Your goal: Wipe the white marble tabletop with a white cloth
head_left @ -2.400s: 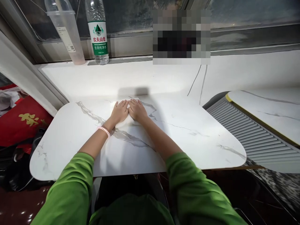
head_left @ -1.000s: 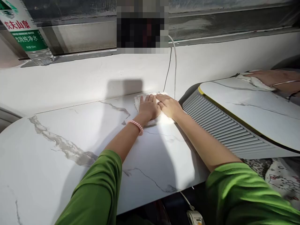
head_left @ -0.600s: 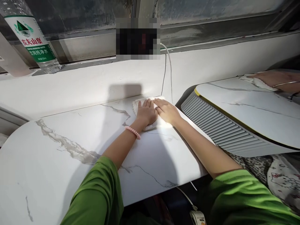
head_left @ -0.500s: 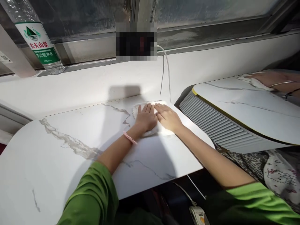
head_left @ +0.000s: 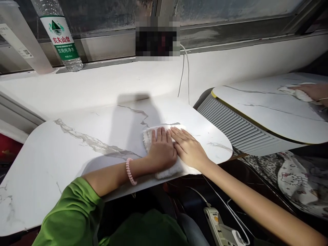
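Note:
Both of my hands lie flat on a white fluffy cloth (head_left: pixel 166 173) spread over a marbled white tabletop (head_left: pixel 77 150). My left hand (head_left: pixel 162 147), with a pink coil band at its wrist, presses on the cloth's middle, fingers stretched out toward the wall. Beside it, my right hand (head_left: pixel 189 147) rests on the cloth's right part with its fingers extended, and the two hands touch. The cloth reaches the table's near edge; much of it is hidden under my palms.
A water bottle (head_left: pixel 61 41) and a translucent container (head_left: pixel 25 41) stand on the window ledge. At right, another person's hand (head_left: pixel 314 92) presses a white cloth (head_left: pixel 302 94) on a second marbled table (head_left: pixel 256 106). Below lies a power strip (head_left: pixel 214 222) with cables.
My hands and the cloth have slid toward me, from farther across the tabletop to its near edge. The other person's hand and cloth have moved right.

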`<state>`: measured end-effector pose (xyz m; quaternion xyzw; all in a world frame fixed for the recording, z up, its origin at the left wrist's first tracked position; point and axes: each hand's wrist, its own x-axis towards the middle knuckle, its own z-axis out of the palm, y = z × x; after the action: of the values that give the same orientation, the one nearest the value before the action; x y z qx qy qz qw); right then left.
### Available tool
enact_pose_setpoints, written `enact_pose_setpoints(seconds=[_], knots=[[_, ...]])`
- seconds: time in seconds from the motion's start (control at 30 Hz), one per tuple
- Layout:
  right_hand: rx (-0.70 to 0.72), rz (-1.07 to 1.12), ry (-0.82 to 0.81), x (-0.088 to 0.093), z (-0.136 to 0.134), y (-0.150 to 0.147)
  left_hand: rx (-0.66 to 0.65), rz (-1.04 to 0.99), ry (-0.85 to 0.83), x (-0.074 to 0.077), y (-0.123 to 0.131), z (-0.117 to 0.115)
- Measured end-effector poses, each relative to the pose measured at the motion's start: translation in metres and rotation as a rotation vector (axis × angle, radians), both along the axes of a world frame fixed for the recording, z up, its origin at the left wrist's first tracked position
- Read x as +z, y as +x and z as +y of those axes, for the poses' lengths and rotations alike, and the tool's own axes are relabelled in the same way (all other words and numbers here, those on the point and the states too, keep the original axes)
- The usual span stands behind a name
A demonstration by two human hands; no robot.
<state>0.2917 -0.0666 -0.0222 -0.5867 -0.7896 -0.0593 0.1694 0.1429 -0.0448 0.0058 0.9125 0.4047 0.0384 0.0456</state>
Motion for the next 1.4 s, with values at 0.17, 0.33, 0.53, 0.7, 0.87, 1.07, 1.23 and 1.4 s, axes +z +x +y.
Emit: enact_pose_setpoints(seconds=[0.17,0.33,0.53,0.7,0.87,1.07,1.23,1.4], knots=[[-0.021,-0.017,-0.055,0.002,0.051,-0.004,0.052,0.004,-0.038,0.001,0.000,0.044],[-0.067,-0.007,-0.079,0.008,0.123,-0.024,0.087,0.002,-0.077,0.004,-0.011,0.112],[-0.107,0.089,-0.065,0.014,0.183,-0.048,0.196,-0.042,-0.036,0.001,-0.025,0.165],[-0.160,0.138,-0.006,0.005,0.183,-0.046,0.232,-0.045,-0.043,-0.003,-0.026,0.169],[-0.136,0.189,0.003,-0.002,0.162,-0.046,0.235,-0.037,-0.052,-0.004,-0.030,0.148],[-0.055,0.144,-0.014,0.000,0.105,-0.062,0.178,-0.020,-0.051,0.000,-0.050,0.095],[-0.044,0.132,0.028,-0.003,0.030,-0.082,0.046,-0.038,-0.030,-0.001,-0.075,0.038],[0.034,0.069,-0.018,0.004,-0.026,-0.097,0.062,-0.038,-0.032,0.000,-0.098,-0.016]])
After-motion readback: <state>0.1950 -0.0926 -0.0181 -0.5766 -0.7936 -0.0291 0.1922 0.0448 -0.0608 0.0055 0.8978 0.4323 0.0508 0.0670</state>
